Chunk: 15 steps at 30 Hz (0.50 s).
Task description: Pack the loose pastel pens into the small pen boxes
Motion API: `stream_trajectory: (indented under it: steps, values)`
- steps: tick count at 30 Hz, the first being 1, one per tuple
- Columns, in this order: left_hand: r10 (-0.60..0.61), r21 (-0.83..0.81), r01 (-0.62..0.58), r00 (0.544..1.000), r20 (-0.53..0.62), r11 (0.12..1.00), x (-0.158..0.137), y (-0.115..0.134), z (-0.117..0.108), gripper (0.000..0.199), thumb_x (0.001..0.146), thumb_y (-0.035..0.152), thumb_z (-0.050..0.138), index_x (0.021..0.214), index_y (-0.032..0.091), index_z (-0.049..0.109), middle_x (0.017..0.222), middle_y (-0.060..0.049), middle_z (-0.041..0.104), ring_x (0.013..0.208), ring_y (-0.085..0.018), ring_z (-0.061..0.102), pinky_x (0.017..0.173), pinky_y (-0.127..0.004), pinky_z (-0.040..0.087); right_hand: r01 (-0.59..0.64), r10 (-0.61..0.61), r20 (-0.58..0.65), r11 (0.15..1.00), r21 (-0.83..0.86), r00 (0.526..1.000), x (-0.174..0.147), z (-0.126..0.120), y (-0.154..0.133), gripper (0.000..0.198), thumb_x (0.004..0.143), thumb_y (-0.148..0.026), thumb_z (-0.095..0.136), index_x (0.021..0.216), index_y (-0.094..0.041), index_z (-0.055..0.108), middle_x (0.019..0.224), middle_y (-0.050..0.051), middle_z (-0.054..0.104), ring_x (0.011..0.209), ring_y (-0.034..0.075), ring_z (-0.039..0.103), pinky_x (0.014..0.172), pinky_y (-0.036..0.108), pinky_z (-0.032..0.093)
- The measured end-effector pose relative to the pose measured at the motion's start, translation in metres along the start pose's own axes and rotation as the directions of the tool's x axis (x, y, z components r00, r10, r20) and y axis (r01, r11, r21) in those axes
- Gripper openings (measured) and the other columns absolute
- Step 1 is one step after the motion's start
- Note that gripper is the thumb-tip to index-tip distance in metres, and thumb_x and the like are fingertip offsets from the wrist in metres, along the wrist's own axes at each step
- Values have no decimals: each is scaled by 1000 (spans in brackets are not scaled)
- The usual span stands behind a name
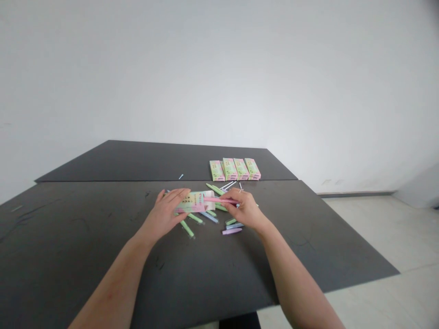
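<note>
My left hand is closed around a small pink and green printed carton, which lies sideways with its open flap end facing right. Between the thumb and fingers of my right hand is a pink pen; its left end is at the carton's open end, partly inside. Under and around both hands lie several loose pens in green, blue and purple, among them a green pen, a blue pen and a purple pen. Some pens are partly hidden by my hands and the carton.
Several printed cartons marked with a 5 stand in a row on the far dark table. Left of them lies a small light-blue piece. Thin white sticks lie just beyond my right hand. A white wall rises behind.
</note>
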State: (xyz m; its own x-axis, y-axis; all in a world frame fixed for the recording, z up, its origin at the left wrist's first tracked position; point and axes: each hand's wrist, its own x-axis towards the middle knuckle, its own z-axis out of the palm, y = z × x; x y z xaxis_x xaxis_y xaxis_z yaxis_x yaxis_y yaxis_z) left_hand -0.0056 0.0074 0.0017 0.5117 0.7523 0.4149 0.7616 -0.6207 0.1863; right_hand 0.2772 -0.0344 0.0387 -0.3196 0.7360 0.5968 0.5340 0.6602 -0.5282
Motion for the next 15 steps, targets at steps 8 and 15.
stream_trajectory:
  steps: [8, 15]
  values:
    - [6, -17, -6, 1000, -25, 1000, 0, 2, 0, 58, 86, 38, 55, 140, 25, 40, 139, -12, 53, 128, -28, 48, 112, -54, 22, -32, 33, -14, 999, 11, 999, -1, -5, 1, 13, 86, -18, 60, 96, -21, 68, 86, 4, 68, 75, 17, 60, 69, 29, 46]
    - [-23, 1, 23, 999, -36, 1000, 1, -4, 3, 58, 86, 39, 55, 141, 25, 40, 140, -12, 53, 129, -28, 48, 112, -55, 24, -71, 74, -46, 996, 58, 996, -2, -23, 1, 10, 86, -24, 61, 91, -19, 68, 82, 4, 67, 71, 16, 59, 63, 27, 46]
